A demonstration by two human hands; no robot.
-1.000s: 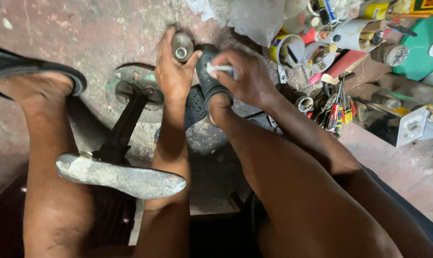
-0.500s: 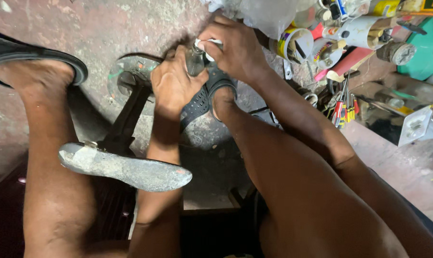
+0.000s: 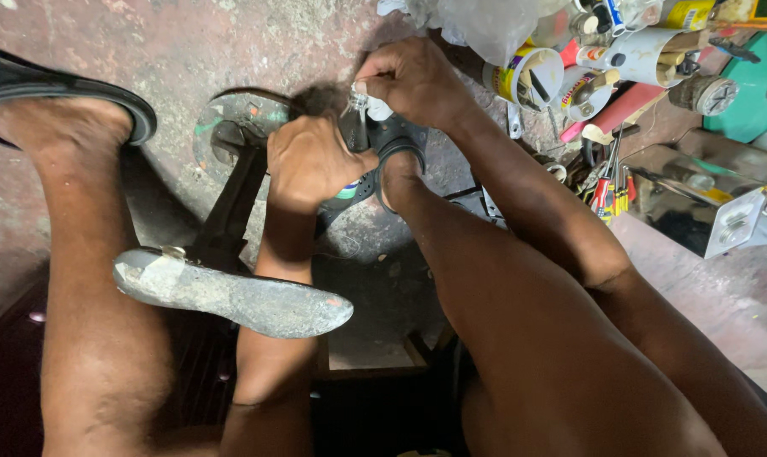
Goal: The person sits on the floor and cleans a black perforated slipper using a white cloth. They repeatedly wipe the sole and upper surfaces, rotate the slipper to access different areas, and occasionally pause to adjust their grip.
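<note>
A small tube with a pale body is pinched between the fingers of the right hand, which is closed around it at about the 12 o'clock position of the view. Just below, toward 6 o'clock from that hand, the left hand is clenched into a fist; a small object with a green and white end peeps out from under it, though what it is cannot be told. Both hands are held over a black sandal worn on the right foot, whose strap is seen just beside the left hand's knuckles, at 3 o'clock from them. The tube is thus found between the two hands, touching the right fingers and just above the sandal strap.

A worn grey shoe sole is seen mounted on a dark iron cobbler's last, at 7 o'clock from the hands, its round base resting on the stained concrete floor. The left foot, in another black sandal, is placed at 9 o'clock, well apart from the hands. At 2 o'clock a clutter of supplies is gathered: a yellow and white can, a white container, a red-handled tool and a clear plastic bag
</note>
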